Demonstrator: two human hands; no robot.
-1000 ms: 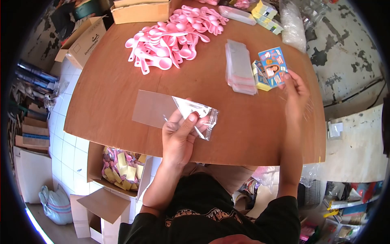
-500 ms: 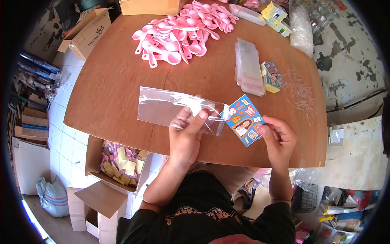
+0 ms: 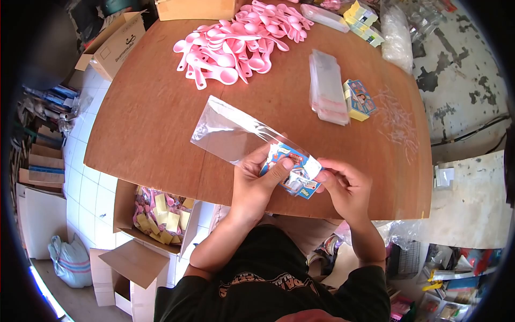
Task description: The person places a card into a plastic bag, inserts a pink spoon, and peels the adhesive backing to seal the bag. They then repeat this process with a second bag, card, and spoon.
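My left hand [image 3: 257, 182] is closed around a clear plastic bag [image 3: 228, 129], its thumb pressing on a blue printed card [image 3: 307, 186]. The bag slants up and to the left from the fingers, flat and see-through. The card lies at the bag's right-hand end, apparently at least partly inside it; glare hides how far. My right hand [image 3: 348, 188] pinches the right edge of the card, where the bag's mouth seems to be. A stack of similar cards [image 3: 361, 99] lies on the table beyond, beside a pile of clear bags [image 3: 327, 88].
Pink plastic spoons [image 3: 230, 45] are heaped at the back of the wooden table [image 3: 145, 123]. Thin clear strips [image 3: 398, 121] lie scattered at the right. An open carton [image 3: 124, 206] below the left edge holds packed pink items with yellowish cards. More cartons stand on the floor.
My right hand has brought the card leftward to the bag, under my left thumb. The bag has tilted, its far end rising. My right hand has moved left and slightly down.
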